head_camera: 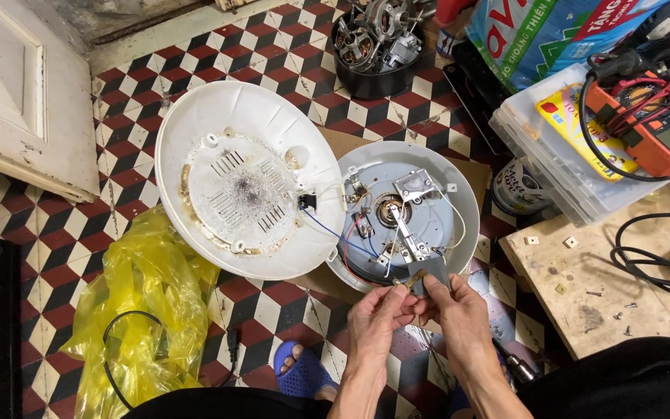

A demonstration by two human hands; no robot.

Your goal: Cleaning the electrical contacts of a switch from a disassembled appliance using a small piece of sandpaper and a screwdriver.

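An opened round appliance lies upside down on the tiled floor. Its white base cover (pixel 246 178), dirty inside with vent slots, is tipped to the left. The body (pixel 405 213) on the right shows a grey metal plate, wires and a central mechanism. My left hand (pixel 378 310) and my right hand (pixel 451 299) meet at the body's near rim. Together they pinch a small flat grey metal piece (pixel 426 275) with a brass-coloured end.
A yellow plastic bag (pixel 137 318) and a black cable lie at the lower left. A black bowl of motor parts (pixel 374 43) stands at the top. To the right are a clear plastic box (pixel 560 151), an orange multimeter (pixel 661 128), a tin, and a wooden board (pixel 599 287) with small screws.
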